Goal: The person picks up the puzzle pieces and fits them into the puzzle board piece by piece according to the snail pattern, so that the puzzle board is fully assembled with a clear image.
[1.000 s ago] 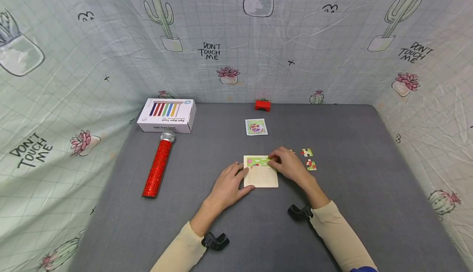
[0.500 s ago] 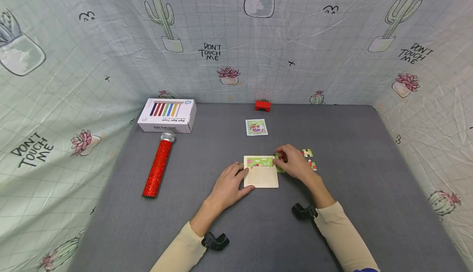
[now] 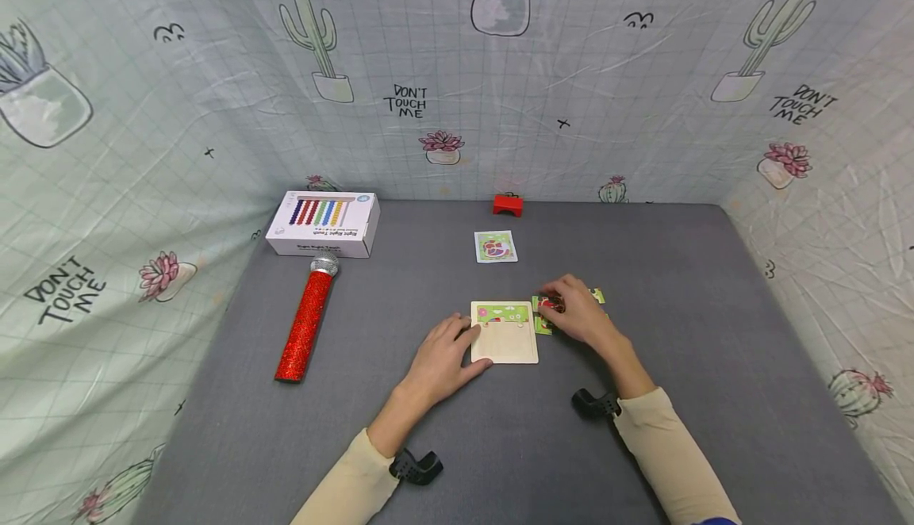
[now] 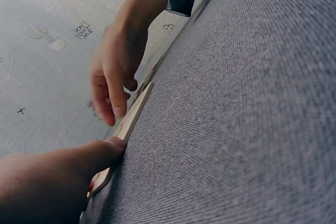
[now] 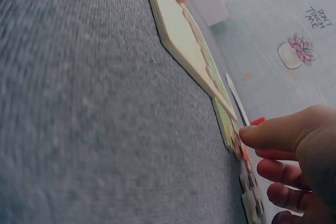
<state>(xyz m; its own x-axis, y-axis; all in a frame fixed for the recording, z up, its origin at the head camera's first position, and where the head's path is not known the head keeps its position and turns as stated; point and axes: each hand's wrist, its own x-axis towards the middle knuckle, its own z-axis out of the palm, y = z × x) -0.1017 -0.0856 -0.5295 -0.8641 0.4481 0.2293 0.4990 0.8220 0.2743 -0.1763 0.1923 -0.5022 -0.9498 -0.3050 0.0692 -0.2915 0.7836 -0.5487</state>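
A square wooden puzzle board lies flat, a strip of green puzzle pieces filling its upper part. My left hand rests at the board's left side, thumb along the front-left corner and index finger at the left edge. In the left wrist view the thumb presses the board's rim. My right hand is over loose red-and-green puzzle pieces beside the board's right edge. In the right wrist view its fingers are spaced and loosely bent close to the pieces; contact is unclear.
Another puzzle piece shows beyond my right hand. A picture card and a red arched block lie behind the board. To the left are a red glittery microphone and a white box.
My right hand has moved right, off the board's upper right corner and over the loose pieces, uncovering those beside the board. My left hand and the board stay put.
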